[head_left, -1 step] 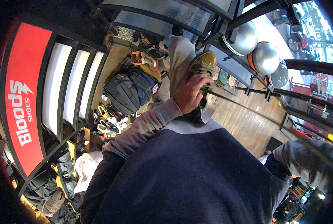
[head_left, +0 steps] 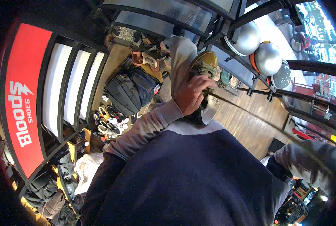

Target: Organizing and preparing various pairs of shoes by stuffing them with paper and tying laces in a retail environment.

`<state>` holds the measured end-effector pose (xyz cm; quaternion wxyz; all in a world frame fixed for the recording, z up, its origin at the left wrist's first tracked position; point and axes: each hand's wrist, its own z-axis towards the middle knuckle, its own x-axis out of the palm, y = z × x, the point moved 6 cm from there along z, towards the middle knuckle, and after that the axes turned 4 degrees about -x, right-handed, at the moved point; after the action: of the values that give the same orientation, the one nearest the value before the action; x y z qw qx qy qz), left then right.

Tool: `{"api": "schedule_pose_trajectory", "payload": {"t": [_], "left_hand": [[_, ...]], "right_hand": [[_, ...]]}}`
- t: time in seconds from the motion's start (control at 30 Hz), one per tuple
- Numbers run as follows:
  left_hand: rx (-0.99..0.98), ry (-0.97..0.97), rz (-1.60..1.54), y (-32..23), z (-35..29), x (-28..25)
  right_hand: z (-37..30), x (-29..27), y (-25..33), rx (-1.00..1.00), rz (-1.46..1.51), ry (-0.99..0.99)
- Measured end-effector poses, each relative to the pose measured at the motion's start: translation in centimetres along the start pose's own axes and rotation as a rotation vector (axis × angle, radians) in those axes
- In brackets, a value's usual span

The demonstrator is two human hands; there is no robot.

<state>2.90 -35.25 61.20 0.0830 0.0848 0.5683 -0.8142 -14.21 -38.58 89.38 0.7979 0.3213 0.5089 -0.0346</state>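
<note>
My left hand [head_left: 192, 94] is closed over a shoe [head_left: 205, 60] with a shiny golden-brown toe, its fingers curled and pressed against the upper. Toward my body the shoe shows a pale side flap [head_left: 212, 109] with metal eyelets. From beside my left fingertips a long thin shoelace [head_left: 251, 111] runs taut to the lower right. It crosses my right sleeve [head_left: 303, 162], where it blurs. The right hand itself is lost beyond the dark rim. What lies under my left fingers is partly hidden.
Left of me stand a black-framed rack with a red sign panel [head_left: 26, 98], dark backpacks [head_left: 128, 92] and several shoes [head_left: 109, 124] on the floor. Silver helmets [head_left: 269, 58] sit on a shelf at upper right. Wooden flooring [head_left: 247, 126] shows below them.
The shoelace has swung a little lower on the right side. My right sleeve has shifted slightly; my left hand stays nearly in place on the shoe.
</note>
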Motion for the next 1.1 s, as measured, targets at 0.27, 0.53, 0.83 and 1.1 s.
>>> {"api": "schedule_pose_trajectory", "payload": {"t": [0.27,0.53,0.83,1.1], "left_hand": [[-0.004,0.206,0.085,-1.1,-1.9,-1.9],[-0.124,0.222,-0.071,-3.8,-1.0,-3.2],[-0.288,0.087,-0.570,-7.2,4.2,-5.2],[-0.153,0.179,-0.644,-13.0,9.1,-6.4]], "right_hand": [[3.8,3.7,0.1,-0.030,-0.042,0.140],[-4.6,24.7,-14.1,0.524,0.389,0.064],[-1.8,19.6,-10.9,0.421,1.041,-0.064],[2.4,9.8,-5.4,0.456,1.018,0.205]]}}
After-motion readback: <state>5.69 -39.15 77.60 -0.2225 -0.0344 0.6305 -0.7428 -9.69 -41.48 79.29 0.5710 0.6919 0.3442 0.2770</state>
